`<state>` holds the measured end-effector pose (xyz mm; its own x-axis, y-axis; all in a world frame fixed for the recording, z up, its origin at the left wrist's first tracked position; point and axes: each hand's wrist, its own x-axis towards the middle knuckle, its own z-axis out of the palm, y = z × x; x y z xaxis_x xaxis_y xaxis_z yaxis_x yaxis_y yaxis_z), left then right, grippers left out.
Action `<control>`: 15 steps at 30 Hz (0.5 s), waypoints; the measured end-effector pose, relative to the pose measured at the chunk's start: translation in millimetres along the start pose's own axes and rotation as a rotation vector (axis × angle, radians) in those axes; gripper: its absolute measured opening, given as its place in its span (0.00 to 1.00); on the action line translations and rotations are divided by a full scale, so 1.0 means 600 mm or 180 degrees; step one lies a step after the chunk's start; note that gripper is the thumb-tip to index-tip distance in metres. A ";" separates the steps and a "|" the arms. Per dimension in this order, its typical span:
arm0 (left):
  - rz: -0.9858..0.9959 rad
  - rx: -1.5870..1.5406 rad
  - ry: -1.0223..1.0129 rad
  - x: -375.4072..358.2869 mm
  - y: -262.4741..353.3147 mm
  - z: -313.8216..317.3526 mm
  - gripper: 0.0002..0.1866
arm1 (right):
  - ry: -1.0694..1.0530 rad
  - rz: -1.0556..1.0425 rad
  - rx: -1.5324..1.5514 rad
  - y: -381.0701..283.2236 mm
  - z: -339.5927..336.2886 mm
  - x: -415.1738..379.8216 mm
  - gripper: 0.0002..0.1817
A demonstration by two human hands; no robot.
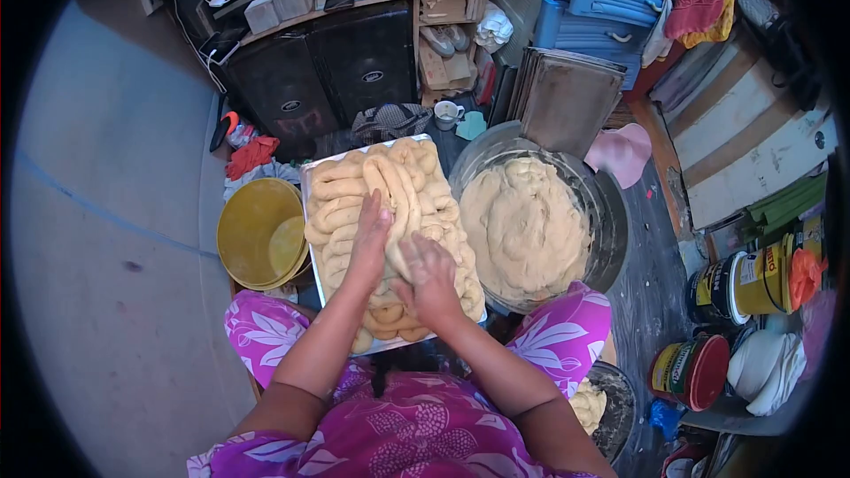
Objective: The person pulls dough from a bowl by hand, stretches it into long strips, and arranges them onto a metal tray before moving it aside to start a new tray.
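A long rope of dough runs between my hands, its upper part folded in a loop over the tray. My left hand lies along its left side, fingers together and pointing away from me, palm turned to the dough. On the other side my right hand, slightly blurred, presses the rope's near end against the left palm. Beneath both hands is a metal tray covered with looped and twisted dough pieces. My forearms hide part of the tray's near side.
Right of the tray stands a wide metal basin with a large dough mass. A yellow bucket is at the left. Stacked baking trays lean behind the basin. Several paint buckets stand at the right. A mug sits beyond the tray.
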<state>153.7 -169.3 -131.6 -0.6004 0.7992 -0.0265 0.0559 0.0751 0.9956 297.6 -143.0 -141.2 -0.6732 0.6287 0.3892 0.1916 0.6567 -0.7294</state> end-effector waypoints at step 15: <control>0.0877 0.0400 0.0879 0.011 -0.013 0.052 0.36 | -0.0321 0.0096 -0.0277 0.031 -0.009 0.004 0.37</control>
<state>174.3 -146.1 -142.1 -0.7401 0.6107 0.2818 0.3314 -0.0335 0.9429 303.1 -127.2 -150.8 -0.7338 0.6066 0.3060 0.2711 0.6745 -0.6867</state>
